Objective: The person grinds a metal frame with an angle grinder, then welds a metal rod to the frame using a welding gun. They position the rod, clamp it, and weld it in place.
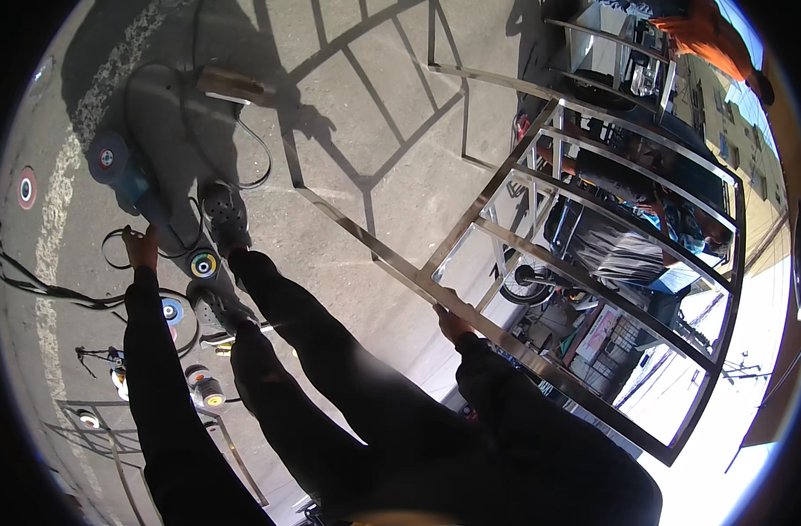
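My right hand (pixel 454 321) is closed round the lower bar of a shiny metal frame (pixel 492 333), which is made of square tubes with several parallel bars. The frame stands tilted at my right, and more of its tubing runs off to the far left. My left hand (pixel 140 248) is low beside my shoes, its fingers apart at the rear end of a blue-green angle grinder (pixel 135 186). The grinder lies on the ground with its round disc (pixel 108 157) away from me. Whether the fingers touch its body or only the cable beside it, I cannot tell.
Loose discs (pixel 204 264) lie by my shoes (pixel 224 210), with black cables (pixel 58 289) looped around them. A brown block-like piece (pixel 234 86) rests farther off. Beyond the frame are a parked motorcycle (pixel 525 280) and a person in orange (pixel 712 39).
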A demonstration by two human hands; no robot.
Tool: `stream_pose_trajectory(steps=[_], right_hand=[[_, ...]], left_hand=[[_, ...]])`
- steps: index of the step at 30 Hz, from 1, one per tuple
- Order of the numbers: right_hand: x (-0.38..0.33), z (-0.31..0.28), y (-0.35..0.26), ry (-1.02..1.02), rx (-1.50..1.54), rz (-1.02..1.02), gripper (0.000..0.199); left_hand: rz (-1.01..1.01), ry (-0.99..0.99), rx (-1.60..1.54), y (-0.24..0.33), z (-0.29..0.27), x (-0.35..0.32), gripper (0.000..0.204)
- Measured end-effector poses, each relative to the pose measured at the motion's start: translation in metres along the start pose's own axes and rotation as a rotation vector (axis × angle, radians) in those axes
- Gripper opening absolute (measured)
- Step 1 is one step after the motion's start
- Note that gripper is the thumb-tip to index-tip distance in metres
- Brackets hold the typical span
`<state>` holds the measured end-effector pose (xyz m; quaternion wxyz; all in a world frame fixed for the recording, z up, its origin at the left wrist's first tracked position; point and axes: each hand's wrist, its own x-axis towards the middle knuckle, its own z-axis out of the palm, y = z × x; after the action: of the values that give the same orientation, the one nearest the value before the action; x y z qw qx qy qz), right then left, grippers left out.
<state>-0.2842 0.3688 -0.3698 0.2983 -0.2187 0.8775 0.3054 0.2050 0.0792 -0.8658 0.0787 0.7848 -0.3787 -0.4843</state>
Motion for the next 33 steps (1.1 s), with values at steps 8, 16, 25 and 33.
stream_pose_trajectory(steps=[8,16,25,33], right_hand=[[0.003,0.027,0.106,0.15,-0.093,0.084,0.04],[-0.086,0.169,0.095,-0.235,0.552,0.392,0.055],[-0.154,0.041,-0.162,-0.39,1.195,-0.58,0.055],[-0.175,-0.083,-0.19,-0.665,1.729,-0.671,0.08]], left_hand=[[0.111,0.01,0.094,0.022,0.038,0.084,0.07],[-0.194,-0.427,-0.529,0.089,-0.053,-0.058,0.026],[-0.043,-0.572,-0.476,0.217,-0.123,-0.352,0.045],[0.124,-0.868,-0.659,0.376,-0.139,-0.466,0.075]])
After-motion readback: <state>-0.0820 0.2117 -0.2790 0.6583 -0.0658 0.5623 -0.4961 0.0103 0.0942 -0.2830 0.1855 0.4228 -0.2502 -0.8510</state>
